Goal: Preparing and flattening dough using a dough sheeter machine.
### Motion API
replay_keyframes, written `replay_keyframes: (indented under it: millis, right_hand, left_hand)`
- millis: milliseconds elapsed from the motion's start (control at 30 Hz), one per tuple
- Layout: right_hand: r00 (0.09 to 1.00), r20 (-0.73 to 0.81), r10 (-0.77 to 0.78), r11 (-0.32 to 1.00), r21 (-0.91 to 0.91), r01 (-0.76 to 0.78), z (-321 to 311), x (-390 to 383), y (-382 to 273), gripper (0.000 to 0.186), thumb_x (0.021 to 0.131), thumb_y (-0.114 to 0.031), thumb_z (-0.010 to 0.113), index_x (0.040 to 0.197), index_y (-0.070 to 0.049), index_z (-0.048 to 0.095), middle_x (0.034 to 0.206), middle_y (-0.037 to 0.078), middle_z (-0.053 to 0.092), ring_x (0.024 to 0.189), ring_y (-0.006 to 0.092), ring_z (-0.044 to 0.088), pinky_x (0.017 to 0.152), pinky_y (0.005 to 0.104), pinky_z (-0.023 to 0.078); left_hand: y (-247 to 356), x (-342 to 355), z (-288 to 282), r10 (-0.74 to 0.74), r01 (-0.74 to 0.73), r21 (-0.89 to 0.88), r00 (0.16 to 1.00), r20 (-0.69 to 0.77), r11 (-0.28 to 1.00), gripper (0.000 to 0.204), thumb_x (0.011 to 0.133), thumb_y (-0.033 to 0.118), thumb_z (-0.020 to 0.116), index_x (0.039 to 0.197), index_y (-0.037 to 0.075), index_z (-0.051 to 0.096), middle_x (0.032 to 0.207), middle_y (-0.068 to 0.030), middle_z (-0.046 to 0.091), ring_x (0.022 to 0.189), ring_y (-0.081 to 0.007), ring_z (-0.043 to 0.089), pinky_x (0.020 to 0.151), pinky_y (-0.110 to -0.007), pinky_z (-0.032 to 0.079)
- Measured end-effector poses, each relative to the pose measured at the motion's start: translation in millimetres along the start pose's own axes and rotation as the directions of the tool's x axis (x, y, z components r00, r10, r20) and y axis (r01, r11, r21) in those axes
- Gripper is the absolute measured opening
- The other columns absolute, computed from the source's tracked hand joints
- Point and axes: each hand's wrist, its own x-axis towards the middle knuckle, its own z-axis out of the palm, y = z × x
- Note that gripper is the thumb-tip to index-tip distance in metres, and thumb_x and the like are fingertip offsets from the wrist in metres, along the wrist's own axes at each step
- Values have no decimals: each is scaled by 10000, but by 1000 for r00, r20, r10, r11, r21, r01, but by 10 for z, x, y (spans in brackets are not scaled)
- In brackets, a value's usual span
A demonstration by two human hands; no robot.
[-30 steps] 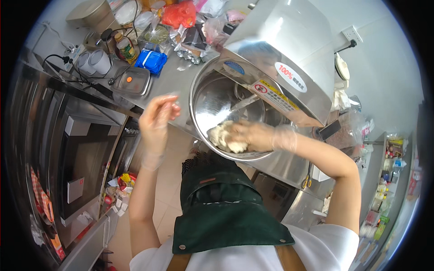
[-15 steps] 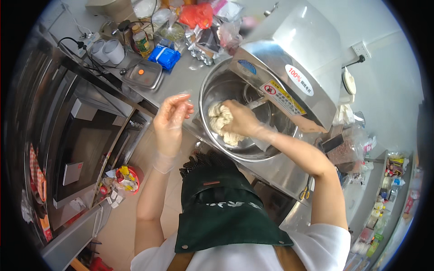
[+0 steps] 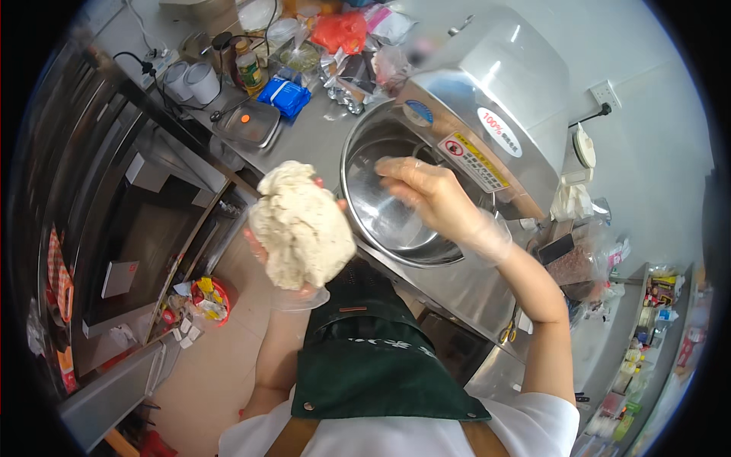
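A large, lumpy lump of pale dough (image 3: 299,225) rests on my left hand (image 3: 257,247), outside the mixer bowl and to its left. Most of that hand is hidden beneath the dough; a few fingertips curl round its edges. My right hand (image 3: 422,190), in a thin clear plastic glove, hovers over the steel mixer bowl (image 3: 373,236) with fingers bent and held close together. Whether a scrap of dough sits in those fingers I cannot make out. Behind the bowl stands the steel dough mixer (image 3: 487,99).
On the steel counter (image 3: 312,137) sit a lidded clear container (image 3: 250,123), a blue packet (image 3: 284,96), an oil bottle (image 3: 248,68) and two white cups (image 3: 201,82). An oven (image 3: 145,236) stands to the left. A red bin (image 3: 211,298) is on the floor.
The dough has come out of the bowl onto my left hand, which has turned beneath it. My right hand has let go of the dough and risen above the bowl.
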Motion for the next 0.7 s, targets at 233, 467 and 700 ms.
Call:
replay_keyframes:
  millis: [233,467,700]
  right_hand:
    - [798,534,278,275,-841,467,623,27,1154,178,748,-119,606,868,-55,720,891,86,677,874,231,632,630,321,494]
    - [801,483,354,297,-870,393,824,73,1312,149,700,-144,615,771,-55,711,783,78,668,747,224,613,607,355,478]
    - [929,369,42,700,-674,236,511,136,620,54,676,-71,653,724,-87,672,792,58,639,811,235,605,685,360,489]
  left_hand:
    - [471,-252,-292,168,-167,30,986,-16,985,986,745,596,693,1489,176,202,1499,-135,251,1275,-436,376,1018,-561,386]
    - [789,-584,-520,135,-133,-36,989,57,990,1007,713,651,685,1469,153,246,1452,-184,308,1260,-442,394,1058,-548,355]
    - [877,-575,-574,79,-79,-14,997,-5,997,1072,705,692,662,1481,114,199,1474,-168,292,1270,-461,384,1059,-556,356]
